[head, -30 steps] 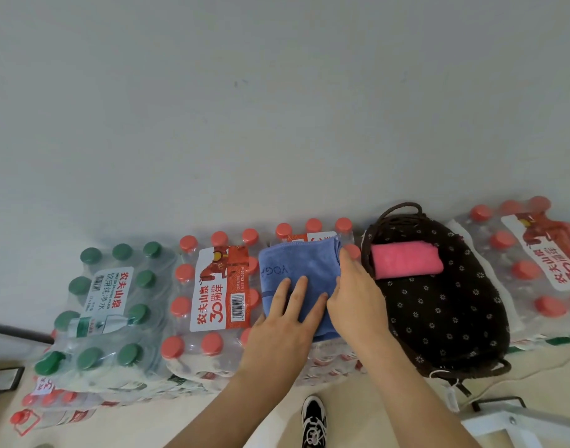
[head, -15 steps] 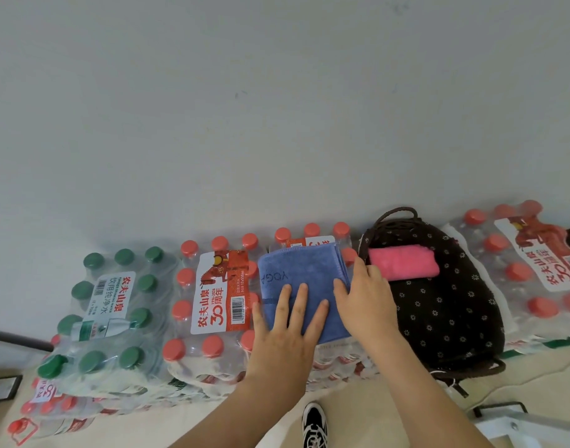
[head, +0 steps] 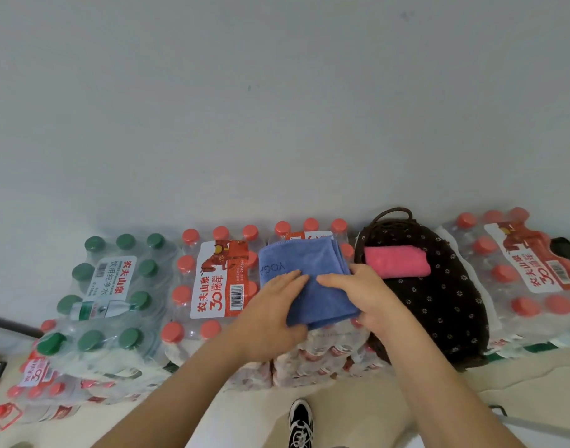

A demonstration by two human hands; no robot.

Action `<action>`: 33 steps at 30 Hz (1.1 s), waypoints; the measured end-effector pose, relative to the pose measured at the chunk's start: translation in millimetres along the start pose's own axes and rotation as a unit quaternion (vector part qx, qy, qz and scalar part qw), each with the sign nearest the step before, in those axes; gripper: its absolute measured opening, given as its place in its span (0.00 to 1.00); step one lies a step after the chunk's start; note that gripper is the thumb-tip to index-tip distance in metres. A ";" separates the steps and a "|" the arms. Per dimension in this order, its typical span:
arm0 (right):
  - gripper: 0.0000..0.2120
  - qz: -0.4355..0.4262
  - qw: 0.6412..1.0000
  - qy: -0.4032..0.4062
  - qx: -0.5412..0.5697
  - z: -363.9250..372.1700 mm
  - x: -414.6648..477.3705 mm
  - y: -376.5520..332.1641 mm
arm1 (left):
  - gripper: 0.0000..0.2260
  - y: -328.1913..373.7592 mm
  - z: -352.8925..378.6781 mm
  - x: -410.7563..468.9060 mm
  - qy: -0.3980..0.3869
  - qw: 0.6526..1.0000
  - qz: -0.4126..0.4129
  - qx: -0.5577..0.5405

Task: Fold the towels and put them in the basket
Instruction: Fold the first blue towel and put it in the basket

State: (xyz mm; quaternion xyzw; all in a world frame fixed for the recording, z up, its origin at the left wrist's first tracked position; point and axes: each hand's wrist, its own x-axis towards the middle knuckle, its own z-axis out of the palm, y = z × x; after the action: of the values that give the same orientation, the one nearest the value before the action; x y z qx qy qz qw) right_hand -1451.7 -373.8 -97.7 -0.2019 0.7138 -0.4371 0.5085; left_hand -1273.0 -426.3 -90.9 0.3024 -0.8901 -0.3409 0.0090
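A folded blue towel (head: 312, 273) lies on top of a shrink-wrapped pack of red-capped water bottles (head: 212, 273). My left hand (head: 274, 308) grips its near left edge, with fingers laid over the top. From the other side my right hand (head: 361, 292) grips the right edge, its fingers reaching left across the cloth until the two hands' fingertips nearly meet. Directly right of the towel stands a dark brown basket (head: 438, 318) with a flower-print lining. A folded pink towel (head: 396, 261) lies inside it at the far end.
A pack of green-capped bottles (head: 109, 286) sits at the left and another red-capped pack (head: 529, 270) to the right of the basket. All stand against a plain wall. More packs are stacked below, and a black-and-white shoe (head: 299, 421) shows on the floor.
Both hands went from lying flat on the blue towel to closing on its left and right edges. The towel now sits slightly skewed, and the view has shifted a little.
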 end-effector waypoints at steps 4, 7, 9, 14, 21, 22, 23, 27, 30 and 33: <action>0.15 -0.182 0.962 -0.058 -0.196 -6.9 -17.7 -58.1 | 0.38 12.0 -53.1 17.2 0.196 0.978 0.058 0.047; 0.12 -0.346 0.833 -0.043 -0.429 -0.8 -32.1 -99.9 | 0.37 26.4 -88.7 41.1 0.219 0.937 0.103 0.251; 0.13 -0.431 0.741 0.026 -0.515 1.4 -34.8 -115.8 | 0.27 27.6 -103.5 54.8 0.265 0.895 0.108 0.343; 0.11 -0.549 0.611 0.148 -0.551 -6.3 -22.7 -87.9 | 0.11 4.4 -73.5 50.3 0.378 0.815 0.150 0.412; 0.14 -0.512 0.570 -0.008 -0.642 -14.5 -20.6 53.5 | 0.14 -41.7 32.8 3.2 0.213 0.892 0.223 0.330; 0.14 -0.518 0.578 -0.004 -0.631 -16.2 -19.7 54.1 | 0.14 -41.3 32.1 4.3 0.209 0.904 0.215 0.305; 0.14 -0.519 0.584 -0.003 -0.625 -17.8 -18.3 54.9 | 0.16 -40.6 29.6 5.5 0.198 0.916 0.203 0.285; 0.17 -0.506 0.608 -0.026 -0.611 -22.9 -13.2 57.0 | 0.20 -44.0 20.0 6.4 0.138 0.956 0.165 0.200; 0.18 -0.496 0.669 -0.039 -0.553 -26.1 -12.2 48.5 | 0.16 -50.9 12.7 1.6 0.112 0.983 0.117 0.088; 0.17 -0.450 0.761 -0.032 -0.466 -24.1 -10.3 31.0 | 0.12 -51.9 -1.7 3.5 0.093 0.993 0.031 -0.067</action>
State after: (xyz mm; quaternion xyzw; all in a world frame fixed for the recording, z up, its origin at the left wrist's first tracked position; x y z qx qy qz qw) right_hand -1464.5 -339.6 -115.3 -0.7259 0.6401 -0.2221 0.1187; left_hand -1247.8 -459.6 -122.0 0.3034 -0.8696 -0.3697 0.1225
